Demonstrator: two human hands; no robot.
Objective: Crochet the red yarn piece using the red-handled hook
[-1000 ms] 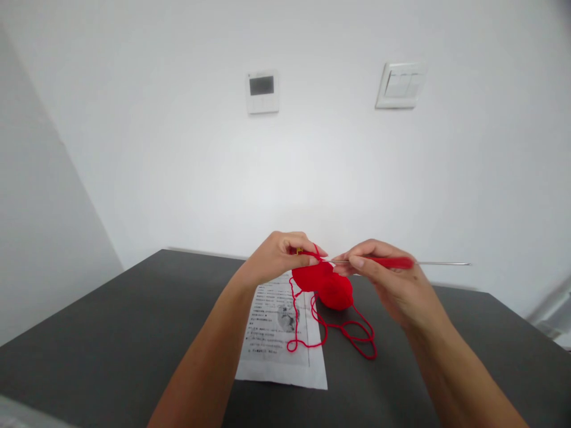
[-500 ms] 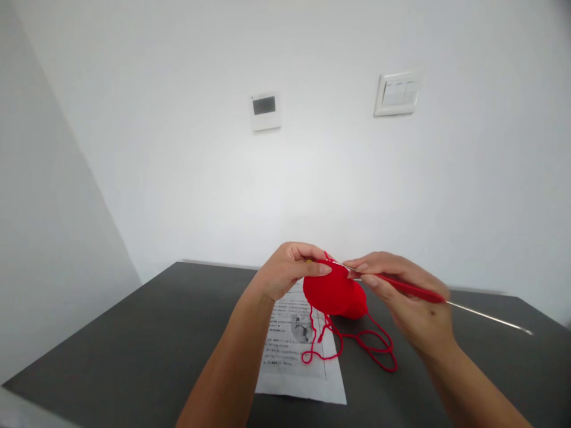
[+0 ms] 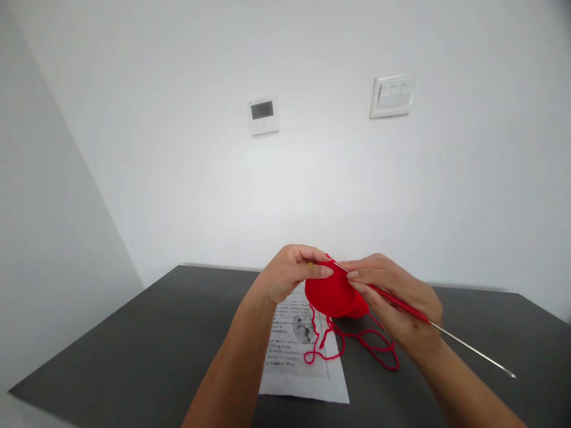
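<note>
Between thumb and fingers, my left hand [image 3: 292, 272] pinches the upper left edge of a red crocheted piece [image 3: 332, 292]. A small yellow spot shows beside its thumb. My right hand [image 3: 395, 291] is closed around the red handle of a crochet hook [image 3: 404, 304]. The hook's thin metal tip touches the top edge of the red piece, near my left fingertips. Its other metal end points down to the right. Loops of red yarn [image 3: 379, 349] hang and lie below the piece, partly over a printed sheet [image 3: 303, 380].
The dark table [image 3: 147, 351] reaches back to a white wall. A thermostat panel [image 3: 263, 116] and a switch plate [image 3: 392, 96] are mounted on that wall.
The hook has tilted more steeply, its far end swinging down and left. My right hand has shifted slightly left. My left hand keeps its hold on the red piece.
</note>
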